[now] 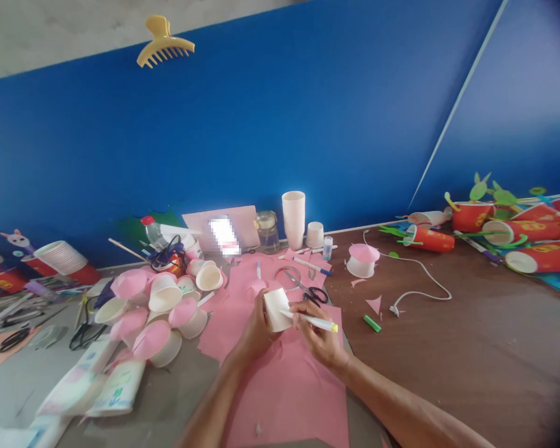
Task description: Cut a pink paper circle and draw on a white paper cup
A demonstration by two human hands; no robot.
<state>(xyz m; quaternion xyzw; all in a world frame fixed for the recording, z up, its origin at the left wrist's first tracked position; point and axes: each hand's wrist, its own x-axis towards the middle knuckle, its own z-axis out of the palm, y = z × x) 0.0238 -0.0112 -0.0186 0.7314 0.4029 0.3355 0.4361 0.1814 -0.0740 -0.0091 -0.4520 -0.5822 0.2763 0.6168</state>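
A white paper cup is held in my left hand, whose fingers wrap round its left side. My right hand grips a white marker with a yellow end, its tip at the cup's wall. Whether the tip touches the cup I cannot tell. Both hands are above the pink paper on the table. Just behind them lie black-handled scissors and a blue-capped pen.
Pink-topped paper cups are heaped at left beside tissue packs. A tall cup stack, a glass jar and a lit phone stand at the back. A white cable and red cups are at right.
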